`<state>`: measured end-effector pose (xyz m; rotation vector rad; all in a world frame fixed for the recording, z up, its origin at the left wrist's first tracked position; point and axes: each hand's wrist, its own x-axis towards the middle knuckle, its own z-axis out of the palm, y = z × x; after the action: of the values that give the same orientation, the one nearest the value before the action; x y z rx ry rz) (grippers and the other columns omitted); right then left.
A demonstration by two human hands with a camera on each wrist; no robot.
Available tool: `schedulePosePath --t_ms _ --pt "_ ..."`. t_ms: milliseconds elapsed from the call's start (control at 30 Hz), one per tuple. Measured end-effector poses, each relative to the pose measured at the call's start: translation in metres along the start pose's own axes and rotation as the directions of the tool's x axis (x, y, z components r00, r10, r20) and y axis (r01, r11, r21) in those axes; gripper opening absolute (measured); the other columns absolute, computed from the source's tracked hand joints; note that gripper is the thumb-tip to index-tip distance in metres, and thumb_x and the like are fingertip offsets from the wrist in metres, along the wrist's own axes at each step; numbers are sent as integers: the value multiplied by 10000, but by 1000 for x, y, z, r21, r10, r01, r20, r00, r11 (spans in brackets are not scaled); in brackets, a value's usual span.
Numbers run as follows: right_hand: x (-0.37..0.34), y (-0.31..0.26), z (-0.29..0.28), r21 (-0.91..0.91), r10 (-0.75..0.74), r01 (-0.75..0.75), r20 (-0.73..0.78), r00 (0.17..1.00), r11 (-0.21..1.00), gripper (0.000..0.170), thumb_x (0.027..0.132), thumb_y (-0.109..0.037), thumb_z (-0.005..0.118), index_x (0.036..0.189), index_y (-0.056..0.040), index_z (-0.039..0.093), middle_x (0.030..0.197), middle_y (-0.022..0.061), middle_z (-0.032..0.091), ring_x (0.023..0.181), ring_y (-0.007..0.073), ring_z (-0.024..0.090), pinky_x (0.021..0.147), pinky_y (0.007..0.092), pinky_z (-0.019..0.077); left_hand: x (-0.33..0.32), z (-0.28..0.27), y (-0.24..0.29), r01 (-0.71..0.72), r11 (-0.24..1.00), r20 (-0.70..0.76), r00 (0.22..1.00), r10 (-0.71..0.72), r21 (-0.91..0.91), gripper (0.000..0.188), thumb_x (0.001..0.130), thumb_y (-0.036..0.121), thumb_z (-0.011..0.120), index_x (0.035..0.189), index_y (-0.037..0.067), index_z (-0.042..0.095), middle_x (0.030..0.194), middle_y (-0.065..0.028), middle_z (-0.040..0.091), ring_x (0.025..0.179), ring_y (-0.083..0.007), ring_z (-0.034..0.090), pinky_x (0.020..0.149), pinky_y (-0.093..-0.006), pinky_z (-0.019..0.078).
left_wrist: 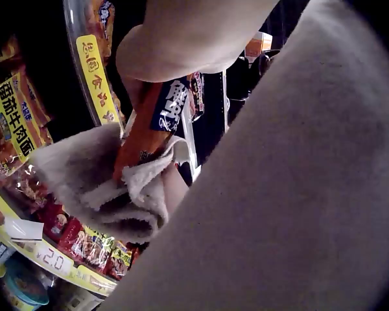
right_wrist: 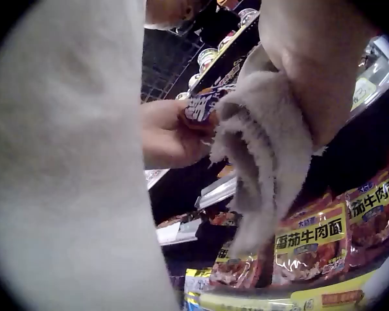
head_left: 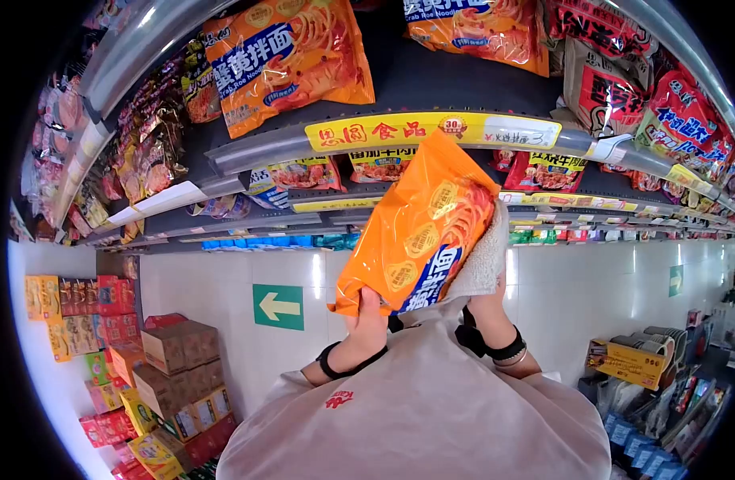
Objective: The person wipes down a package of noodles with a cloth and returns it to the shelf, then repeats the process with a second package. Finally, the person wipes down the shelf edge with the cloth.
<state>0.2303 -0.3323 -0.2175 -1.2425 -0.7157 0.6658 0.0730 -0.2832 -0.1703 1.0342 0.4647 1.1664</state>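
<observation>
An orange noodle packet (head_left: 419, 228) is held up tilted in front of the chest, below the shelf's yellow label. My left hand (head_left: 367, 326) grips its lower left corner, thumb on the printed front. Along the packet's right edge lies a grey-white towel (head_left: 485, 258), held by my right hand (head_left: 487, 308), whose fingers are mostly hidden under the cloth. In the left wrist view the towel (left_wrist: 84, 172) wraps about the packet's (left_wrist: 142, 139) edge. Seen from the right wrist, the towel (right_wrist: 266, 123) hangs from the right hand (right_wrist: 318, 71), with the left hand (right_wrist: 172, 136) across from it.
Matching orange packets (head_left: 291, 60) lie on the upper shelf, behind a rail with a yellow label (head_left: 431, 130). Lower shelves hold more noodle packs (head_left: 547, 172). Cardboard boxes (head_left: 179, 352) are stacked on the left; a green arrow sign (head_left: 278, 307) marks the pale floor.
</observation>
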Motion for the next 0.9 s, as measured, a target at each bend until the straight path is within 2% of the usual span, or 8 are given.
schedulePosePath --t_ms 100,200,300,367,467,700,767,900 --pt "3 2 -2 176 145 -138 -28 989 975 522 803 -108 461 1252 3 218 1261 98 277 1140 176 299 943 295 243 2 10 -3 -31 996 -82 996 25 -84 341 871 146 359 1184 39 278 1169 -58 366 1072 -158 382 889 -316 335" --pt "5 8 -7 339 273 -227 -94 958 913 417 827 -111 441 1214 -31 308 1182 68 403 1059 158 410 890 296 345 4 10 -4 -24 997 -119 992 32 70 324 872 144 353 1168 29 289 1160 -56 372 1058 -139 381 870 -298 344" --pt "12 -17 4 199 253 -254 31 967 946 490 802 -88 457 1239 0 250 1205 95 367 1082 150 364 901 262 294 5 8 -5 -18 994 -132 991 32 106 326 869 140 358 1162 14 293 1141 -65 384 1022 -126 396 839 -278 354" --pt "16 -19 5 55 129 -136 112 985 989 426 792 -61 438 1194 19 320 1135 101 445 1027 142 416 856 249 331 4 2 -8 -108 969 -101 986 133 222 336 865 139 367 1164 2 298 1114 -79 408 973 -121 423 817 -267 360" --pt "21 -29 7 -42 158 -154 107 982 987 361 771 -44 431 1118 47 395 1024 115 525 944 152 480 806 254 365 5 -2 -4 -174 957 91 983 157 231 347 862 132 371 1184 53 269 1183 -83 362 1085 -204 376 899 -365 325" --pt "31 -31 1 -197 143 -122 100 985 973 299 736 -23 422 1017 71 460 923 127 570 841 156 525 747 262 400 10 -2 -3 -174 907 99 984 147 384 339 853 138 397 1159 31 300 1148 -84 392 1032 -184 412 871 -336 346" --pt "33 -24 -7 -271 178 -133 145 973 953 318 736 9 401 1044 73 447 933 109 557 844 140 517 744 243 399 17 11 2 -155 897 5 986 167 413 291 853 160 404 1076 -28 399 1003 -78 489 863 -123 479 719 -246 386" --pt "32 -28 -13 -169 147 -121 156 977 978 305 737 15 387 1028 69 460 912 98 564 825 139 533 728 238 412 32 27 5 -47 975 -278 954 108 218 296 861 139 388 1115 -8 357 1056 -85 459 941 -139 459 794 -269 375"
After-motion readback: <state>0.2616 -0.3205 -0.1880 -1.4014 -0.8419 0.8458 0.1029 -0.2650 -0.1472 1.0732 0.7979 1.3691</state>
